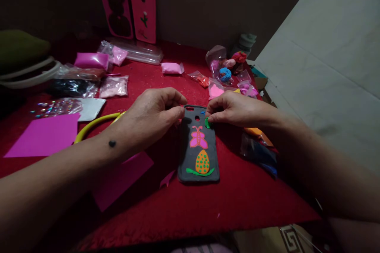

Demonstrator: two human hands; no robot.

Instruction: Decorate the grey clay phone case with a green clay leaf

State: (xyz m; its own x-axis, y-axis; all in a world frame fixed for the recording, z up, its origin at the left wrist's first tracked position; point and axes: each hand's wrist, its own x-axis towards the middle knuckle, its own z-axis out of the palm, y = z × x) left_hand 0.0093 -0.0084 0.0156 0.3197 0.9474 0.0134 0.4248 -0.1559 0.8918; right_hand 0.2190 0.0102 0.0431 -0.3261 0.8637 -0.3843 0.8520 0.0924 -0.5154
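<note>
A dark grey phone case lies flat on the red cloth. On its back are a pink butterfly with an orange outline, an orange egg shape with green dots, a green strip under it and a small blue piece near the camera cutout. My left hand has its thumb and fingers curled at the case's upper left edge, closed on it. At the upper right edge my right hand pinches a green piece of clay over the case.
Two pink decorated cases lean against the back wall. Clay packets, such as a pink packet, lie around the table. Pink sheets and a yellow curved handle are at left; a dark blue packet is at right.
</note>
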